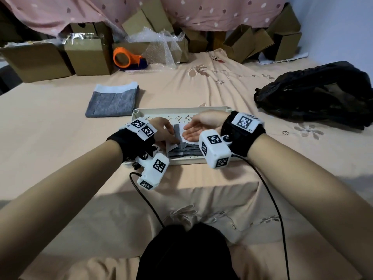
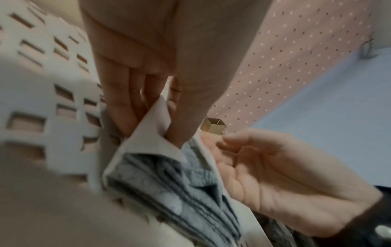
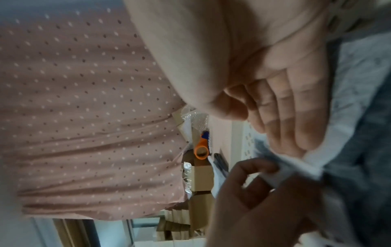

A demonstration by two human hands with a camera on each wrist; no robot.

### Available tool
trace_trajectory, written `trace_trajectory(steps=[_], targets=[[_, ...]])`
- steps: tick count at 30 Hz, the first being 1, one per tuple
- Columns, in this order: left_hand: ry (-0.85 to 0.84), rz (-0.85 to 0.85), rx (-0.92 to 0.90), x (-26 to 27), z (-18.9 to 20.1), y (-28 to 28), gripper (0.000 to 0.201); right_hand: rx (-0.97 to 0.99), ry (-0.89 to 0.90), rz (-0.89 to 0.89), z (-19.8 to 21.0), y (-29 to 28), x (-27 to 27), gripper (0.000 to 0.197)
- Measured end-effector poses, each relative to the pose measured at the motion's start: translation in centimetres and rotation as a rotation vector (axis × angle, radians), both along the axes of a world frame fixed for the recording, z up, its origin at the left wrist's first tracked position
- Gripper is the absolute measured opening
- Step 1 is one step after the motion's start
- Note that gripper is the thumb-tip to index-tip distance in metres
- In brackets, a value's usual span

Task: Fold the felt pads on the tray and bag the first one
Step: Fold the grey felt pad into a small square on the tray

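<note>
1. Left hand [image 1: 163,131] pinches white corner of top felt pad [image 1: 177,131]; right hand [image 1: 196,128] lies flat, fingers straight, against its white underside.
2. Frame centre: perforated tray [image 1: 182,112] holds grey pad stack [image 1: 184,152].
3. Upper left: folded pad [image 1: 114,101] on bed.

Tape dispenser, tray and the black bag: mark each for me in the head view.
tape dispenser [image 1: 123,57], head view, on its orange ring.
tray [image 1: 177,109], head view, on the far rim.
black bag [image 1: 314,91], head view, on the crumpled middle.

Felt pads [image 1: 184,151] in tray [image 1: 181,113]
</note>
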State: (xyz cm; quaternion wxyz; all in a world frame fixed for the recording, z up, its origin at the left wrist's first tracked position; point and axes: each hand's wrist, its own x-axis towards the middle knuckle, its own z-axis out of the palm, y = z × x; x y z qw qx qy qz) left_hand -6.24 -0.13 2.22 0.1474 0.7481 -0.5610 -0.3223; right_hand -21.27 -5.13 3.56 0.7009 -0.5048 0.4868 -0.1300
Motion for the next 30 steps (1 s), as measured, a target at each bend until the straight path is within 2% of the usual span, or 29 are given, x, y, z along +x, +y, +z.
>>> trace_trajectory(steps=[2, 5, 6, 7, 11, 14, 17, 19, 23, 26, 30], targets=[[-0.059, -0.018, -0.004, 0.0, 0.3, 0.1, 0.021, 0.01, 0.018, -0.014, -0.8, -0.1, 0.0, 0.028], [-0.285, -0.072, -0.157, 0.1, 1.7, -0.2, 0.011, -0.006, 0.032, -0.025, -1.4, -0.2, 0.0, 0.03], [-0.291, -0.077, -0.19, 0.0, 2.0, -0.4, 0.012, -0.012, 0.043, -0.02, -1.5, -0.2, 0.1, 0.03], [-0.248, -0.087, -0.167, -0.3, 2.2, -0.7, 0.014, -0.018, 0.052, -0.017, -1.6, -0.3, 0.2, 0.031], [-0.018, -0.143, 0.122, -1.7, 1.6, -1.5, 0.013, -0.043, 0.1, 0.009, -1.7, -0.1, 0.3, 0.034], [0.062, -0.147, 0.161, -1.7, 1.0, -1.7, 0.011, -0.077, 0.125, 0.012, -1.5, 0.2, 0.3, 0.036], [0.136, -0.132, 0.162, -1.2, 0.3, -1.5, 0.012, -0.203, 0.249, 0.033, -1.0, 0.0, 0.7, 0.028], [0.146, -0.118, 0.151, -1.1, 0.0, -1.4, 0.016, -0.238, 0.305, 0.048, -0.4, -0.4, 0.6, 0.027], [0.097, -0.133, 0.16, -1.3, -0.1, -1.3, 0.02, -0.166, 0.337, 0.121, -0.4, 0.1, -0.2, 0.029], [0.02, -0.13, 0.126, -1.6, -0.1, -1.2, 0.023, -0.246, 0.408, 0.145, -1.5, 0.2, 0.0, 0.028], [-0.038, -0.154, 0.116, -2.1, 1.1, -0.4, 0.007, -0.409, 0.495, 0.19, -0.4, 0.5, 0.0, 0.017]])
